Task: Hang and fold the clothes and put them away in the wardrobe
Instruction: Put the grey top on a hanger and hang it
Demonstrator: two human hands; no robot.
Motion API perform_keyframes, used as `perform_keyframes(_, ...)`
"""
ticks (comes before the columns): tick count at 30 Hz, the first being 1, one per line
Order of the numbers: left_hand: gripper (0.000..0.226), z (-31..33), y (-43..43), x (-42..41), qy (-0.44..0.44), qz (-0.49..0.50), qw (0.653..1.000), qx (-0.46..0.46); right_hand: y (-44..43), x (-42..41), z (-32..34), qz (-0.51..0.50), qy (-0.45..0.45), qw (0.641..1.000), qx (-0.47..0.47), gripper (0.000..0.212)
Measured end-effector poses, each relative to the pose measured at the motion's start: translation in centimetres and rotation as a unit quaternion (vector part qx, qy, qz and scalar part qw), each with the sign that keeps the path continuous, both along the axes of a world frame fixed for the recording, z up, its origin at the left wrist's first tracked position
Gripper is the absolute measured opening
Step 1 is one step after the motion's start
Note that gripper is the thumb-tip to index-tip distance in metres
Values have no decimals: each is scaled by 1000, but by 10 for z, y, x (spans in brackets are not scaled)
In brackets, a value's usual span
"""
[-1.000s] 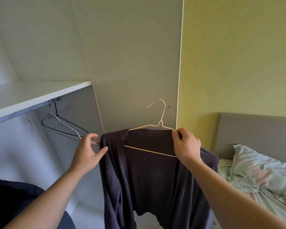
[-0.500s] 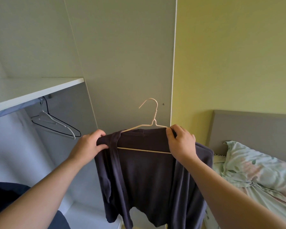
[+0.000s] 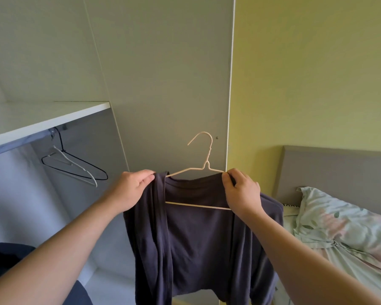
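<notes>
Purple cardigan [image 3: 196, 238], cream hanger [image 3: 207, 160]: singles; rail hangers [image 3: 79, 167]: two.

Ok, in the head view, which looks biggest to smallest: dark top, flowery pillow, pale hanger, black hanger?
1. Dark top.
2. Flowery pillow, cut off by the frame edge.
3. Pale hanger and black hanger look about alike; the black one hangs farther off, so no ranking.

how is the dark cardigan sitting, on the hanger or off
On it: the cardigan drapes over the hanger, left hand and right hand gripping its shoulders. The hook hangs free.
</notes>
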State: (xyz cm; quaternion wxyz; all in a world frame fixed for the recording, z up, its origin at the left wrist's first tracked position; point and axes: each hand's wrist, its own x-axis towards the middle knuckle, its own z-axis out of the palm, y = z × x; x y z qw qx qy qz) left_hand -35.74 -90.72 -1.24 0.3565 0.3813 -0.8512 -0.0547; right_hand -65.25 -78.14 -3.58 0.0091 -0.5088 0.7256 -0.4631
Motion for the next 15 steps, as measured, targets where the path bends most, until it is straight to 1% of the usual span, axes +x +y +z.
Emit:
perform_keyframes(2, 23, 6, 2, -8, 30, 17, 999, 15, 0, 5, 0, 5, 4, 1000, -9, 21)
perform_keyframes(4, 25, 13, -1, -12, 54, 6, 996, 68, 1, 5, 1, 13, -8, 1000, -21, 19)
perform_keyframes(5, 27, 15, -5, -11, 43, -12, 994, 103, 3, 4, 1, 18, -18, 999, -29, 19)
perform_keyframes(8, 43, 17, -13, -3, -53, -27, 983, 174, 7, 0, 0, 22, -26, 999, -41, 20)
perform_keyframes(9, 47, 14, -15, 1, -54, -25, 979, 195, 8, 0, -2, 23, -23, 999, -41, 20)
perform_keyframes(11, 45, 5, -16, 8, -3, -34, 966, 256, 10, 0, -3, 27, -19, 999, -40, 20)
perform_keyframes(12, 38, 1, -16, 10, 34, -36, 958, 284, 10, 0, -4, 29, -17, 999, -39, 20)
perform_keyframes(14, 24, -9, -15, 12, 115, -32, 945, 306, 11, 0, -3, 28, -16, 999, -33, 20)
perform_keyframes(15, 21, -13, -14, 12, 154, -31, 939, 308, 11, 0, -2, 27, -16, 999, -28, 20)
